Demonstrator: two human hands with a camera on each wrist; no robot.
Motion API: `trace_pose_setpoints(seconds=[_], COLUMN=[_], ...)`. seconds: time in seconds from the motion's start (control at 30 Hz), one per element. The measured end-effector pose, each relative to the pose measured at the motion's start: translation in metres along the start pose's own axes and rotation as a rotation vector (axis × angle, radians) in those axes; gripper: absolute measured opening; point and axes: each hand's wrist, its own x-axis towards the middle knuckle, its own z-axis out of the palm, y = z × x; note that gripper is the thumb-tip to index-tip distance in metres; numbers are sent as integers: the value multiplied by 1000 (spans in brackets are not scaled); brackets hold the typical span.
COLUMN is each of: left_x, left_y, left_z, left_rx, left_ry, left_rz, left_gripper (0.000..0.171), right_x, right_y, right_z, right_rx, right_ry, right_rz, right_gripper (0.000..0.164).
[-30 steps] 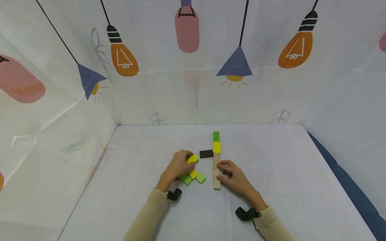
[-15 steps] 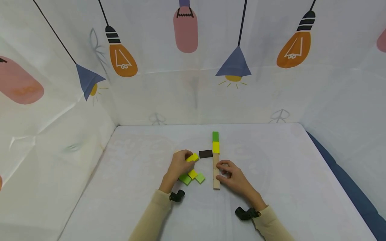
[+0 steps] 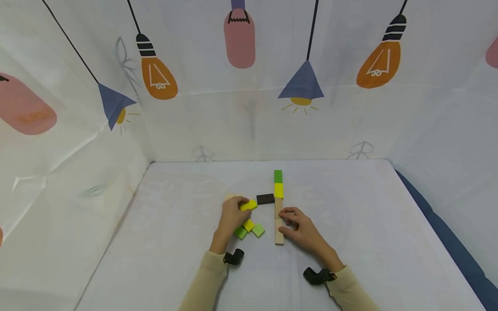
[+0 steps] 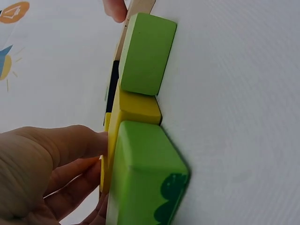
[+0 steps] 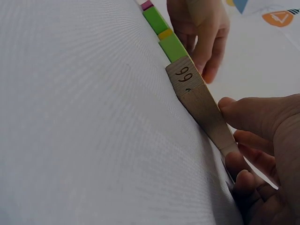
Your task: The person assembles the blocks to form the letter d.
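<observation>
Left hand [image 3: 232, 214] pivoted, pinching a yellow block [image 3: 249, 205]; loosely bent right hand [image 3: 299, 229] touches wooden "99" block [image 5: 204, 110].

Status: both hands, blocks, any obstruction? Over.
Left hand pinches yellow block. Right hand touches wooden blocks. Dark block lies between yellow and wooden ones.

The near wooden block [image 5: 205, 115] bears two engraved digits [image 5: 183, 74], 99 or, turned over, 66; a dark-green mark [image 4: 171, 197] on the left green block [image 4: 140, 159] is unreadable.
</observation>
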Motion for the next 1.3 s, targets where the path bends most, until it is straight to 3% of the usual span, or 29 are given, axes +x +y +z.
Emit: trace_pose_setpoints(seconds=[0.27,0.67,1.3], left_x=[0,2,2], left_y=[2,3,7], left_z=[0,2,1], left_rx=[-9,27,24], left_ry=[37,15,7], left_rz=[-6,-32,-17], left_gripper=[28,29,29], right_x=[1,0,0], right_y=[-1,-1,-1], right_z=[0,0,0], right_rx=[4,9,18], right_ry=[-4,3,3], right_rz=[6,-5,-3], right_gripper=[41,41,40])
